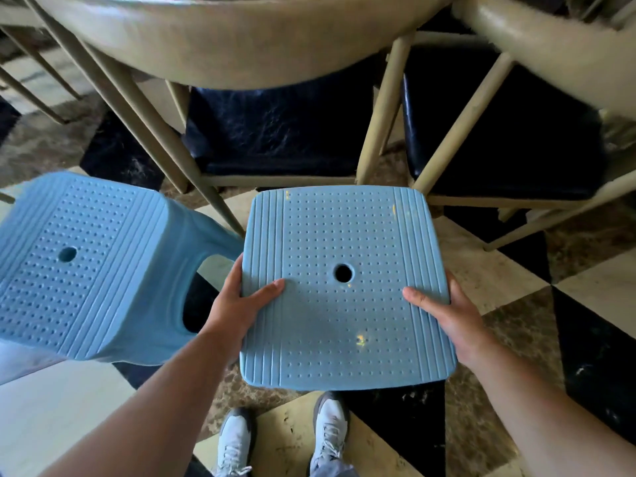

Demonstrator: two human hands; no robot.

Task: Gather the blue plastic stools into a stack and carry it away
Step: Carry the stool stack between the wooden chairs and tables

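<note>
Early in the job, by the look of it. Left hand (237,304) and right hand (444,315) clamped on opposite edges of one blue stool (344,287), above the checkered floor (499,280). Second blue stool (86,266) just beside, unstacked. Stacking and carrying left.

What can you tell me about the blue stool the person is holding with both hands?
The held stool looks like light blue plastic: a square, rounded-cornered seat with dimples, ribbed side bands and a round centre hole. The left hand and right hand grip opposite edges, thumbs on top. Its legs are hidden.
</note>
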